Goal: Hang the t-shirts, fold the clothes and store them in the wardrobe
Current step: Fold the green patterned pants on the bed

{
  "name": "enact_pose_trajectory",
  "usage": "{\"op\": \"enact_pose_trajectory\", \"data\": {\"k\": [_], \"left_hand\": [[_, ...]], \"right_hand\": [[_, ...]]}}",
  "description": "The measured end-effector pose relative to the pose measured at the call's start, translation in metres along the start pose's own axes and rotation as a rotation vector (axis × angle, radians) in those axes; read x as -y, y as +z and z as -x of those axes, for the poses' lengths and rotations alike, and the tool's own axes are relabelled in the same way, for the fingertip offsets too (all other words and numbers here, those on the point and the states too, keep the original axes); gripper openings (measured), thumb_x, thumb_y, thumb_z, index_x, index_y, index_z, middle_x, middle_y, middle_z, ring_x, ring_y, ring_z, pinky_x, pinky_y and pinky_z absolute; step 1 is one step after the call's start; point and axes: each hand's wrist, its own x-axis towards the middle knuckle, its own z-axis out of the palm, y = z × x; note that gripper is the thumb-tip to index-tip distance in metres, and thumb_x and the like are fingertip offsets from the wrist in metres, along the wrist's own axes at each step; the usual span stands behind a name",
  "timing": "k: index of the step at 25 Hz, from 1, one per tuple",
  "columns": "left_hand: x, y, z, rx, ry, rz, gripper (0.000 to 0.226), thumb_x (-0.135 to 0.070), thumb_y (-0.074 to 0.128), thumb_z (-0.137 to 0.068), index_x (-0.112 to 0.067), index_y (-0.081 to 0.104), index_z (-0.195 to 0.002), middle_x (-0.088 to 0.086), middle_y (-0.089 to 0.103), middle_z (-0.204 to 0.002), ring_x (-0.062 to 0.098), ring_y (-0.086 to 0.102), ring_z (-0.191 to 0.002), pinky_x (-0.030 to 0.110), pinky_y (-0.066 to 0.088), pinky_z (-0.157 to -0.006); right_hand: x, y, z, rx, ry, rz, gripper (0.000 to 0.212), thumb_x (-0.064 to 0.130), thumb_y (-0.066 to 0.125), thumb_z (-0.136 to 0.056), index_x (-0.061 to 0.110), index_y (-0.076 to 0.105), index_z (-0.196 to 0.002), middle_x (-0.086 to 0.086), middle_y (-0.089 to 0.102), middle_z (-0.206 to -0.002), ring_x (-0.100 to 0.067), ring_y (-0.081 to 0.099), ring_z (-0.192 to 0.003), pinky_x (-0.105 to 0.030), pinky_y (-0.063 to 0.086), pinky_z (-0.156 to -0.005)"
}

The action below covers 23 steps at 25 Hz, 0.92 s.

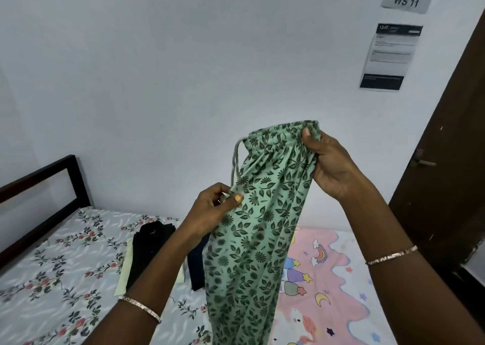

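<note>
Green leaf-print trousers (262,239) with an elastic waistband and a grey drawstring hang in the air over the bed. My right hand (330,163) grips the waistband at its right end, thumb on the front. Lower and to the left, my left hand (212,208) pinches the trousers' left edge near the drawstring's end. The legs drop out of view at the bottom.
On the floral bedsheet (65,260) lie a black garment (149,247), a pale yellow one (126,268) under it and a dark navy one (196,266). A pink cartoon blanket (328,279) covers the bed's right part. A dark wooden door (451,148) stands at the right.
</note>
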Motion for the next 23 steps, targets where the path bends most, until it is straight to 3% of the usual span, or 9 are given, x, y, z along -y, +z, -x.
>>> {"op": "enact_pose_trajectory", "data": {"k": [3, 5, 7, 9, 15, 17, 19, 23], "left_hand": [[0.014, 0.009, 0.002, 0.17, -0.127, -0.088, 0.026, -0.029, 0.078, -0.084, -0.015, 0.065, -0.101, 0.004, 0.062, -0.077, 0.011, 0.063, -0.072, 0.029, 0.05, -0.068], [0.03, 0.015, 0.004, 0.181, -0.155, -0.165, 0.016, -0.03, 0.078, -0.085, -0.019, 0.066, -0.086, 0.003, 0.066, -0.08, 0.008, 0.063, -0.07, 0.029, 0.048, -0.072], [0.041, 0.017, 0.002, 0.039, -0.16, -0.1, 0.015, -0.033, 0.078, -0.084, -0.024, 0.068, -0.078, -0.002, 0.066, -0.077, 0.011, 0.062, -0.071, 0.033, 0.047, -0.073], [0.044, 0.016, -0.003, -0.1, -0.16, -0.03, 0.017, -0.036, 0.079, -0.083, -0.021, 0.07, -0.083, 0.0, 0.066, -0.078, 0.015, 0.062, -0.073, 0.036, 0.048, -0.072], [0.044, 0.005, -0.018, -0.245, -0.115, -0.203, 0.014, -0.03, 0.064, -0.095, -0.019, 0.062, -0.086, 0.002, 0.071, -0.083, 0.021, 0.067, -0.079, 0.035, 0.048, -0.076], [0.043, 0.011, -0.021, -0.169, -0.189, -0.131, 0.016, -0.029, 0.059, -0.099, -0.015, 0.063, -0.091, 0.004, 0.073, -0.086, 0.02, 0.067, -0.076, 0.03, 0.046, -0.071], [0.037, 0.03, -0.02, -0.019, -0.371, -0.052, 0.03, -0.041, 0.052, -0.101, -0.014, 0.065, -0.1, 0.003, 0.075, -0.092, 0.017, 0.068, -0.078, 0.029, 0.046, -0.069], [0.029, 0.074, -0.017, 0.124, -0.59, 0.121, 0.057, -0.066, 0.049, -0.092, -0.015, 0.067, -0.11, 0.002, 0.073, -0.109, 0.021, 0.067, -0.104, 0.035, 0.052, -0.086]], "right_hand": [[0.013, 0.002, -0.012, 0.009, 0.019, -0.063, 0.037, 0.02, 0.063, -0.095, 0.003, 0.058, -0.127, -0.021, 0.068, -0.123, -0.034, 0.067, -0.113, -0.049, 0.056, -0.093], [0.022, 0.002, -0.02, 0.021, 0.009, -0.061, 0.037, 0.019, 0.062, -0.096, 0.002, 0.057, -0.128, -0.021, 0.068, -0.123, -0.034, 0.067, -0.113, -0.048, 0.056, -0.093], [0.03, -0.001, -0.027, 0.022, -0.005, -0.023, 0.04, 0.021, 0.064, -0.096, 0.001, 0.057, -0.13, -0.02, 0.068, -0.123, -0.034, 0.067, -0.113, -0.048, 0.055, -0.095], [0.037, -0.007, -0.032, 0.009, -0.012, -0.003, 0.043, 0.021, 0.065, -0.095, 0.001, 0.056, -0.131, -0.02, 0.068, -0.123, -0.033, 0.067, -0.113, -0.049, 0.053, -0.098], [0.054, -0.032, -0.039, -0.037, -0.024, -0.057, 0.048, 0.028, 0.063, -0.096, 0.0, 0.055, -0.134, -0.021, 0.068, -0.124, -0.034, 0.067, -0.113, -0.051, 0.056, -0.093], [0.058, -0.038, -0.039, -0.044, -0.01, -0.075, 0.051, 0.033, 0.065, -0.095, 0.002, 0.054, -0.135, -0.02, 0.068, -0.124, -0.035, 0.067, -0.114, -0.053, 0.055, -0.094], [0.059, -0.039, -0.039, -0.048, 0.004, -0.08, 0.052, 0.033, 0.066, -0.094, 0.002, 0.054, -0.134, -0.02, 0.068, -0.123, -0.036, 0.067, -0.114, -0.054, 0.054, -0.095], [0.062, -0.037, -0.036, -0.057, 0.016, -0.093, 0.055, 0.032, 0.067, -0.093, 0.0, 0.053, -0.136, -0.021, 0.068, -0.124, -0.034, 0.068, -0.111, -0.053, 0.055, -0.093]]}}
